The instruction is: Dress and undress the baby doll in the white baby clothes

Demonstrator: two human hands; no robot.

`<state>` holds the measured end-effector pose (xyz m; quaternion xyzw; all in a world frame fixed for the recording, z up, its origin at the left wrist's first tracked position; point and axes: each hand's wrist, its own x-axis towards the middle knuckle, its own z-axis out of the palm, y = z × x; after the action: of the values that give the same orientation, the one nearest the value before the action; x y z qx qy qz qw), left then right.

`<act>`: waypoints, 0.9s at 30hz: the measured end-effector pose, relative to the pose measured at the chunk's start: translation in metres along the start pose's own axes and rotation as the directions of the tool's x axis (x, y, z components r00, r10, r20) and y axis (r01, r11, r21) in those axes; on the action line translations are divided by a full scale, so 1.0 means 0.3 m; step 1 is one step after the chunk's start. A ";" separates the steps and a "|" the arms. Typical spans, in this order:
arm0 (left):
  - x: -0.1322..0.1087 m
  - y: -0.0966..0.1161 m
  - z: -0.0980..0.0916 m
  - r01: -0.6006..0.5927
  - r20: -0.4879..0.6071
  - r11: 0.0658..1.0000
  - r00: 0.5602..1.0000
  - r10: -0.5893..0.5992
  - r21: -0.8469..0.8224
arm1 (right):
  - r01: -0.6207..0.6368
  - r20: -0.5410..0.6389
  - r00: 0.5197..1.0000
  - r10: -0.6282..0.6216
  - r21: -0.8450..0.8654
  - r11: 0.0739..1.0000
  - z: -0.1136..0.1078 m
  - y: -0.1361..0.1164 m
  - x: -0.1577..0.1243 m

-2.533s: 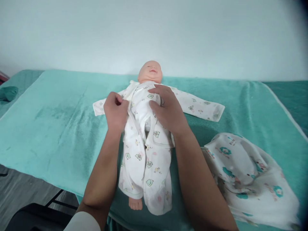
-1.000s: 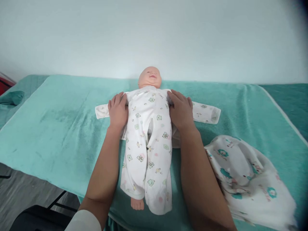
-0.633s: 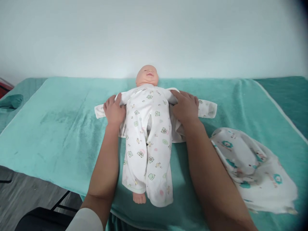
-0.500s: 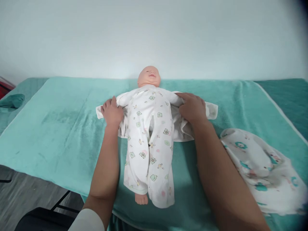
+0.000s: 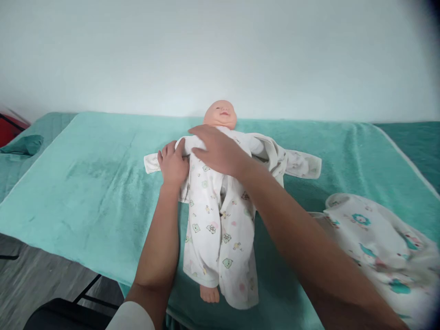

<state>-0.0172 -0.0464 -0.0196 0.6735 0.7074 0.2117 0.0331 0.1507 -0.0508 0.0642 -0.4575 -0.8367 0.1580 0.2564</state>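
A baby doll (image 5: 220, 114) lies face up, dressed in a white romper (image 5: 209, 220) with small animal prints. One bare foot (image 5: 209, 294) shows at the bottom. Beneath its upper body a white baby jacket (image 5: 302, 164) is spread, sleeves pointing out to both sides. My left hand (image 5: 173, 164) is closed over the jacket and the end of the doll's arm on the left; what lies under the palm is hidden. Across the doll's chest reaches my right hand (image 5: 216, 149), thumb and fingers apart around the white-clad shoulder on the left, touching the cloth.
A teal cloth (image 5: 92, 183) covers the table against a pale wall. At the right lies a crumpled white printed cloth (image 5: 381, 243), partly behind my right forearm. A black chair (image 5: 62, 316) stands at the lower left, and a red object (image 5: 9, 130) shows at the far left.
My right hand has left the jacket on the right side and crossed over the doll's chest to the left shoulder. My left hand stays by the left arm. The view has shifted slightly.
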 end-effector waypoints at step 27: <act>0.019 -0.061 -0.017 0.121 0.046 0.986 0.992 -0.117 -0.117 | 0.215 0.535 0.839 0.099 -0.493 0.843 0.046 -0.033 0.263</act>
<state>-0.0367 -0.0423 -0.0198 0.6309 0.7316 0.2381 0.0998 0.1004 0.0104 0.0802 -0.4201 -0.8985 0.0329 -0.1230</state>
